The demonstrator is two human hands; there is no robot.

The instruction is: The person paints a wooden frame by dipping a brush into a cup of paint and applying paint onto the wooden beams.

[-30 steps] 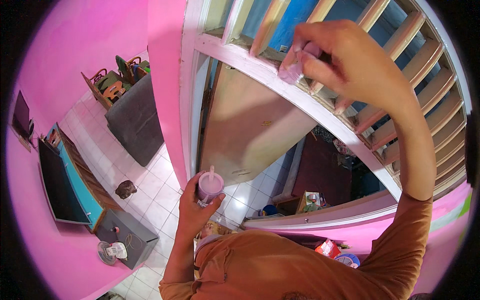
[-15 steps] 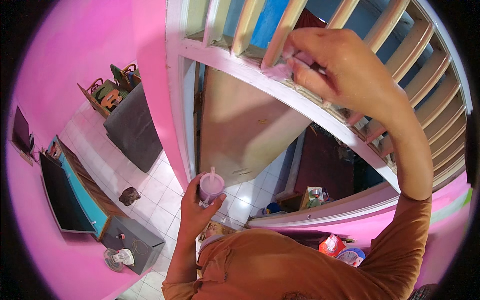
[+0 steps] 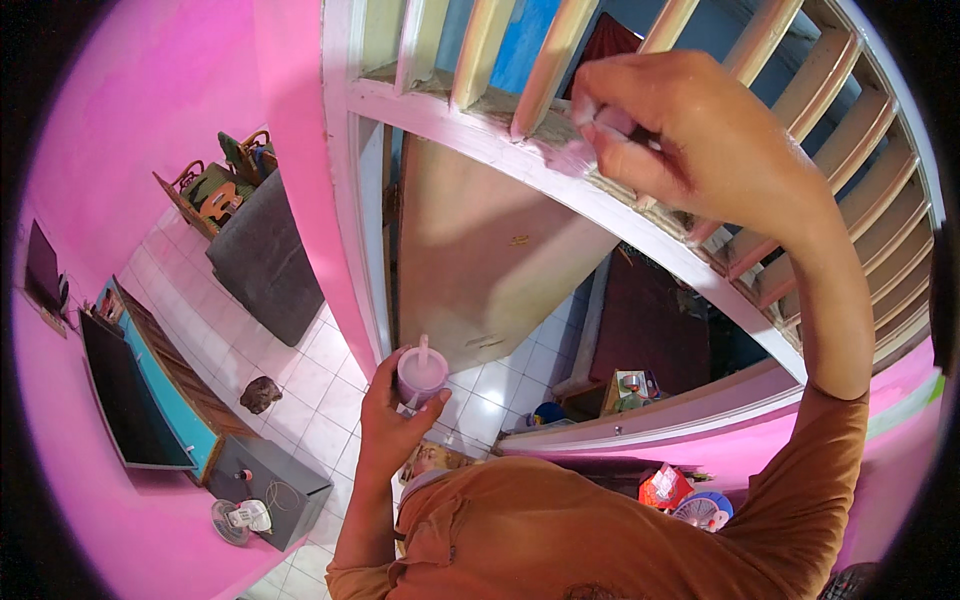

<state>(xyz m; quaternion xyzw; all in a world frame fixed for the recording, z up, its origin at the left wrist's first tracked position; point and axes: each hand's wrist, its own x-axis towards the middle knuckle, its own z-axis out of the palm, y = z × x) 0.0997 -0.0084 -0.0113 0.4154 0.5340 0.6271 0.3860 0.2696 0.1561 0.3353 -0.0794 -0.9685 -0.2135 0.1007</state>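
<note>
Up at the white door-top frame (image 3: 455, 122), my right hand (image 3: 700, 140) is closed round a small paintbrush. The brush's pinkish-white tip (image 3: 570, 158) is blurred and lies against the frame's edge, just below the upright slats (image 3: 548, 75). Most of the handle is hidden by my fingers. Lower down, my left hand (image 3: 388, 425) grips a small cup (image 3: 422, 374) from below and the sides. Pale, whitish-pink liquid fills part of it, and a light stick-like piece (image 3: 423, 346) stands at its far rim.
Below the frame, a beige door (image 3: 490, 240) stands in the doorway. On the left are a grey sofa-like block (image 3: 265, 260), wooden chairs (image 3: 215, 200), a television (image 3: 130, 400) and a fan (image 3: 235, 520). A dark cat-like shape (image 3: 261, 394) rests on the tiled floor (image 3: 325, 385).
The brush tip has slid a little to the right along the frame with my right hand. The view has shifted slightly; my left hand keeps the cup in about the same place.
</note>
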